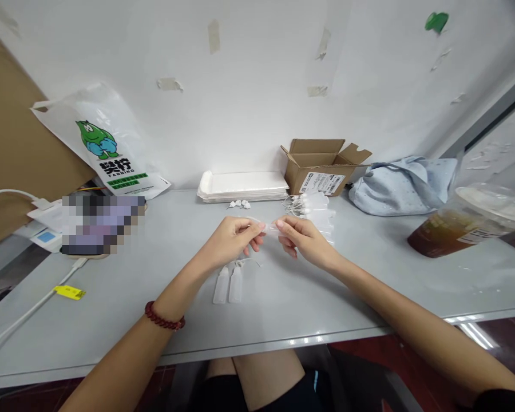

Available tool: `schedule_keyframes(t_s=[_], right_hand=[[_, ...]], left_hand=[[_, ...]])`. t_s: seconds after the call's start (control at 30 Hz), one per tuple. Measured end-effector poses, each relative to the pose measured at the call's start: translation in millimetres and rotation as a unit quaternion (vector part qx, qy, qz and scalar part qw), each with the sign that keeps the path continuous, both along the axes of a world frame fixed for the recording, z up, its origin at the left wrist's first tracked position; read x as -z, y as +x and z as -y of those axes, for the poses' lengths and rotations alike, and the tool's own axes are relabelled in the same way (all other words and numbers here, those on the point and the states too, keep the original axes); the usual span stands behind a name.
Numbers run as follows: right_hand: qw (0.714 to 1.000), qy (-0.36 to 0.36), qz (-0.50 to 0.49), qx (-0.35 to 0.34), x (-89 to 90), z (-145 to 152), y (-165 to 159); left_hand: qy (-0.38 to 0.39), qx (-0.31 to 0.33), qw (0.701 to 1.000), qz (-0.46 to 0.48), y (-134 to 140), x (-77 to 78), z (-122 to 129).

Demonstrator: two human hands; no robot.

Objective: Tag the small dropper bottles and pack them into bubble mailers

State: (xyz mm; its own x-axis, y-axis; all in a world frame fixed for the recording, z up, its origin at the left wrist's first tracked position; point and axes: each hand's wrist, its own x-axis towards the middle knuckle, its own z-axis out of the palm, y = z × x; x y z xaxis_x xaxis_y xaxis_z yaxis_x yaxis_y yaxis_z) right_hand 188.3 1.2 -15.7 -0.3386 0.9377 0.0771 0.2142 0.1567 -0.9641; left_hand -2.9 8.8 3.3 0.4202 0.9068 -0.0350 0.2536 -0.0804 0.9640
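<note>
Over the middle of the table, my left hand [236, 236] pinches one end of a small whitish, translucent piece [266, 228] between thumb and fingertips. Facing it, my right hand [298, 233] pinches the other end; the fingers hide most of the piece, so its exact kind cannot be made out. Two flat translucent white tags [228, 285] with thin white cords lie side by side below my left hand. Behind my right hand is a pile of similar corded tags [320, 209]. Several small white bits [239, 204] sit beyond my left hand.
Along the wall stand a stack of white trays or sheets [244, 186], an open cardboard box [315, 166] and a light blue cloth bag [403, 186]. A cup of brown drink [446, 229] is at right. A phone [107, 223], a charging cable [30, 309] and a white printed bag [103, 143] occupy the left.
</note>
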Motion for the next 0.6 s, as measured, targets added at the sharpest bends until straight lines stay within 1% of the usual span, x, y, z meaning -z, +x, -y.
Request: schedule_keyframes(t_s=[0.03, 0.1, 0.13, 0.17, 0.23, 0.3, 0.37, 0.4, 0.47, 0.6], right_hand=[[0.998, 0.046, 0.026, 0.025, -0.2, 0.2, 0.3], [0.986, 0.140, 0.069, 0.065, -0.7, 0.2, 1.1], [0.978, 0.174, 0.083, 0.076, -1.1, 0.2, 1.4], [0.974, 0.193, 0.091, 0.081, -1.6, 0.0, 1.8], [0.975, 0.184, 0.096, 0.083, -3.0, -0.3, 2.5], [0.982, 0.145, 0.090, 0.081, -4.0, -0.8, 3.1], [0.987, 0.112, 0.082, 0.077, -4.4, -1.3, 3.8], [0.989, 0.103, 0.077, 0.075, -4.4, -1.4, 4.0], [0.990, 0.100, 0.068, 0.074, -4.4, -1.3, 4.3], [0.986, 0.137, 0.071, 0.068, -5.7, 0.9, 3.9]], left_hand=[[-0.007, -0.007, 1.000, 0.011, 0.0, 0.0, 0.0], [-0.024, -0.019, 0.999, 0.034, -0.2, 0.5, 0.0], [-0.029, -0.019, 0.998, 0.043, -0.1, 0.9, 0.0], [-0.025, -0.014, 0.998, 0.047, 0.0, 1.3, 0.1], [0.009, -0.005, 0.999, 0.043, 0.7, 1.8, 0.4], [0.059, -0.013, 0.998, 0.035, 1.7, 2.4, 0.7], [0.085, -0.028, 0.995, 0.034, 2.5, 3.2, 0.7], [0.081, -0.031, 0.995, 0.039, 2.6, 3.7, 0.5], [0.041, -0.023, 0.997, 0.054, 2.3, 4.4, 0.1], [-0.064, 0.012, 0.995, 0.072, 0.3, 3.1, 0.7]])
